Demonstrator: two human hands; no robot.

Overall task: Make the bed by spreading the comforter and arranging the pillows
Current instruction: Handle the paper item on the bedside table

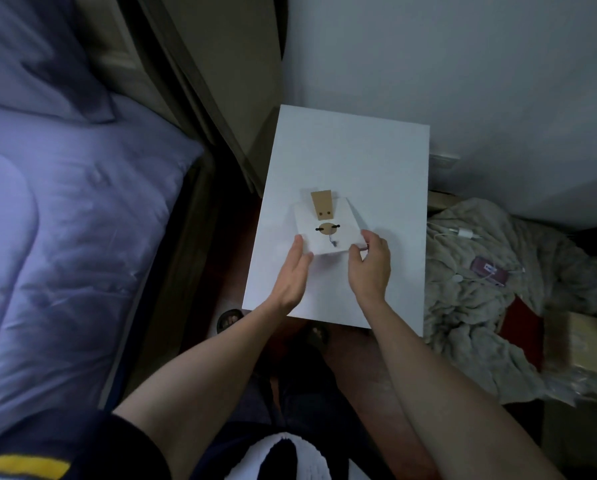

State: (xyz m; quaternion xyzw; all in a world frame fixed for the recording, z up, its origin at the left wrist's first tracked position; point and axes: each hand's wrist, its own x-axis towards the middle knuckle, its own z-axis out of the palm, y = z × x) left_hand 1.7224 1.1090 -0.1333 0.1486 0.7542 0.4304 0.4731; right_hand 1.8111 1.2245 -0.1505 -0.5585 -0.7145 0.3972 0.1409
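White envelope (328, 226), both hands' fingers (299, 244) seemingly gripping edges

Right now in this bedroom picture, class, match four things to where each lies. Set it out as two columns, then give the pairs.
1. lavender quilted comforter
2. white envelope with brown tab
3. pink phone
4. white bedside table

A. on the grey fuzzy blanket
B. between both hands
C. left, on the bed
D. against the wall, under the envelope

Pairs: 1-C, 2-B, 3-A, 4-D
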